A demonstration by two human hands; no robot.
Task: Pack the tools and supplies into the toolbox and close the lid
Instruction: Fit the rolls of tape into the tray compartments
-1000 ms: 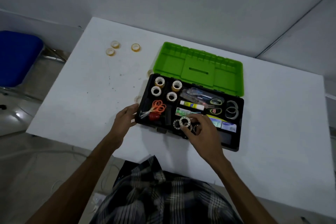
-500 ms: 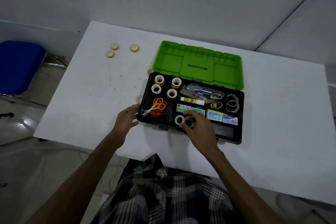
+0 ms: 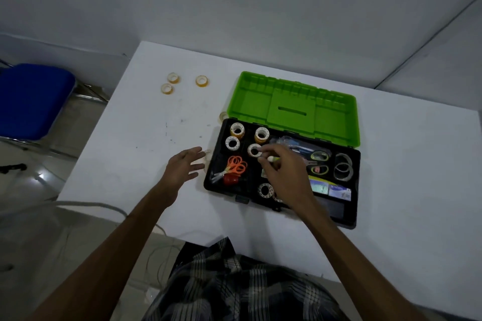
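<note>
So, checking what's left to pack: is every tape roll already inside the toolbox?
No, three tape rolls lie on the table, left of the toolbox.

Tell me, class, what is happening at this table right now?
A person is packing a black toolbox whose green lid stands open. The right hand reaches in among the tape rolls, fingers by one roll. The left hand hovers open beside the box. Three small tape rolls are on the white table, unpacked.
</note>
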